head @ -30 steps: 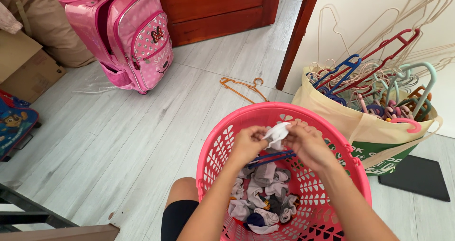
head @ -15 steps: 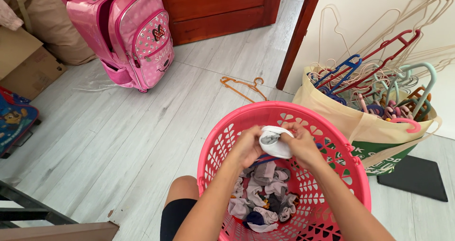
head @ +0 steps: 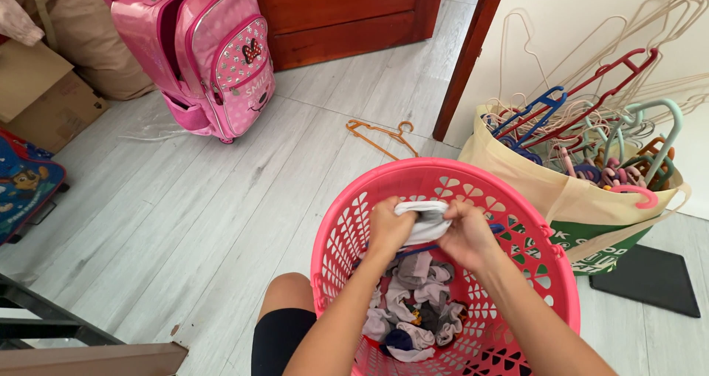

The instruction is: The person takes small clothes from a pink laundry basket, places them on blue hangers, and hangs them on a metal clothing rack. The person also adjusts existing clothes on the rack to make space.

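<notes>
Your left hand (head: 389, 227) and right hand (head: 465, 236) are both pinching a white sock (head: 422, 221), maybe two. Loosening could drop it into the pink basket (head: 347, 221).

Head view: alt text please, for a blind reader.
Both hands, left hand and right hand, grip a small white garment over a pink laundry basket of small clothes. A bag of hangers stands right, a pink backpack behind.
</notes>
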